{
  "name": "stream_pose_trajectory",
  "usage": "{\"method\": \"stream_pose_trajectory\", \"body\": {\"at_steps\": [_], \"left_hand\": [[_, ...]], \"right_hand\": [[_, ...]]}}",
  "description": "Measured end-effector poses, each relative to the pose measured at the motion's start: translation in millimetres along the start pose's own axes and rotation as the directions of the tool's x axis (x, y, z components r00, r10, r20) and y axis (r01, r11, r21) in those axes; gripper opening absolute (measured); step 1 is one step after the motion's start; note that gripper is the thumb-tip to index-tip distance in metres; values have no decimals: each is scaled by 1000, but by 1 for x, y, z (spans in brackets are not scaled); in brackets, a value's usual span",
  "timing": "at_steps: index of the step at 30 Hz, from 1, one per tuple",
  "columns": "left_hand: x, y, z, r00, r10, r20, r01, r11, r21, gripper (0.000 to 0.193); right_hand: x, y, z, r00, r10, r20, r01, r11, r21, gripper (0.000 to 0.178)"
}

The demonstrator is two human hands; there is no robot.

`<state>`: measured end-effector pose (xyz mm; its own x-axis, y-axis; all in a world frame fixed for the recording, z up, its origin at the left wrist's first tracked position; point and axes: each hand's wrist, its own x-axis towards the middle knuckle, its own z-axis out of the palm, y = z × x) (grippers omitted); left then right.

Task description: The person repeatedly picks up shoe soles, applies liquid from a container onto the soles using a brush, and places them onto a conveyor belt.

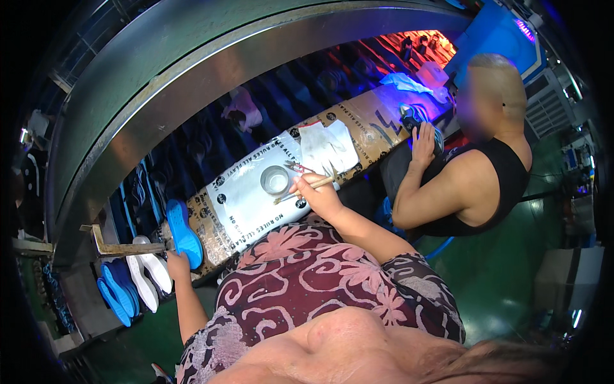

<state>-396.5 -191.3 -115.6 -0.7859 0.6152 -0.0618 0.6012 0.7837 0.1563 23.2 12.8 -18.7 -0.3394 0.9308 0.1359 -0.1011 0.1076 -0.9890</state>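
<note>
My left hand (180, 263) grips the heel end of a blue shoe sole (183, 233), which stands out past the left end of the covered bench. In my right hand (323, 200) is a brush with a pale wooden handle (318, 183). Its tip points left, just below a round container (275, 181) on white printed sheeting. Close beside that container and my right fingers lies a small tool with red handles (296, 168), partly hidden.
White soles (151, 276) and blue soles (118, 289) sit at the lower left by a metal bracket (115, 248). A white cloth (327, 147) lies on the bench (366, 131). A curved metal machine edge (211, 67) arches overhead. At right, a co-worker (476, 160) handles a dark shoe (416, 117).
</note>
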Motion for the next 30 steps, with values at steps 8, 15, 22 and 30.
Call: {"method": "stream_pose_trajectory", "body": {"at_steps": [8,15,22,30], "left_hand": [[10,9,11,712,208,670,701,-174,-691,19],[-71,134,-44,907,160,389,419,-260,-870,28],[-96,189,-68,944,318,89,60,102,-993,33],[-109,224,-80,921,390,-22,-94,167,-981,23]], "right_hand": [[-1,-3,-11,995,83,-59,-89,990,-113,30],[11,-20,-11,996,83,-34,-86,993,-85,34],[17,-41,10,998,-23,66,25,999,-29,30],[27,-51,34,863,-430,264,487,847,-212,24]]}}
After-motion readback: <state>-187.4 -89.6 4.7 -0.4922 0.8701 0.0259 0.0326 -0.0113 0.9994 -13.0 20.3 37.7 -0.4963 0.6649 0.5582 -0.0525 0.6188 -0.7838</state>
